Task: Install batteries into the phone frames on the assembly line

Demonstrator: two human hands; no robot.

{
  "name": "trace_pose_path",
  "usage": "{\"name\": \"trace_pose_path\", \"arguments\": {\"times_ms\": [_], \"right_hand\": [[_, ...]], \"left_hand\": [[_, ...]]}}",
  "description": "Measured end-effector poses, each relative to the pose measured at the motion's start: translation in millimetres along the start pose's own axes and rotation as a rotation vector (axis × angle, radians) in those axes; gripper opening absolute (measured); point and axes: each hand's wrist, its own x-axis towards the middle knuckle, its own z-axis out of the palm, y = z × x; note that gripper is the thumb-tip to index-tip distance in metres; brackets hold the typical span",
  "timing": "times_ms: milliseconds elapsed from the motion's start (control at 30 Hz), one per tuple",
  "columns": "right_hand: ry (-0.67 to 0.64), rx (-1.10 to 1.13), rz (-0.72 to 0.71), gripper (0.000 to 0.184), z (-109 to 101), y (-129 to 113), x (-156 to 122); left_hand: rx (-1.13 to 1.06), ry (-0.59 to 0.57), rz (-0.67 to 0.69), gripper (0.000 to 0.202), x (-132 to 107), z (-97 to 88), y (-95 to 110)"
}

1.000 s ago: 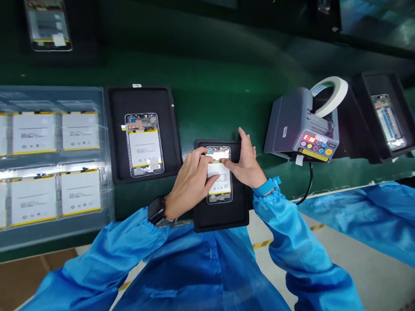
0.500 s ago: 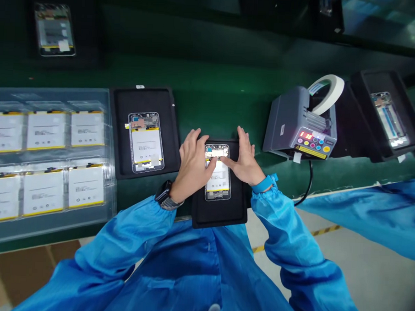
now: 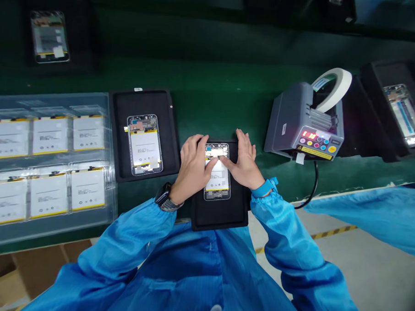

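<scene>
An opened phone (image 3: 217,192) with its white battery (image 3: 220,176) and circuit board showing lies in a black tray (image 3: 220,215) at the table's front edge. My left hand (image 3: 195,166) rests over the phone's left side, its thumb on the upper end of the battery. From the other side my right hand (image 3: 243,164) lays its thumb near the same spot, close to the left thumb. Both hands have their fingers stretched out past the tray's far edge, and neither grasps anything. The thumbs hide part of the battery's top edge.
Left of me a second black tray (image 3: 123,158) holds another opened phone (image 3: 145,146). Beyond it lies a clear plastic tray (image 3: 96,98) of several batteries. To the right stand a grey tape dispenser (image 3: 286,117) with a tape roll and another person's blue sleeve (image 3: 373,213).
The view has shifted slightly. Both hands stay at the phone with the thumbs in nearly the same place; the phone and tray have not visibly moved.
</scene>
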Motion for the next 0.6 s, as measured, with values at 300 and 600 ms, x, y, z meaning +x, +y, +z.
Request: {"name": "trace_pose_path", "arguments": {"times_ms": [300,600], "right_hand": [[0.023,0.038,0.0,0.062,-2.3,-5.3,-1.8],[0.021,0.035,0.022,0.059,-3.4,-9.1,-1.4]], "left_hand": [[-0.027,-0.013,-0.052,0.053,4.8,-4.7,4.1],[-0.053,0.004,-0.056,0.05,4.2,-5.0,4.4]]}}
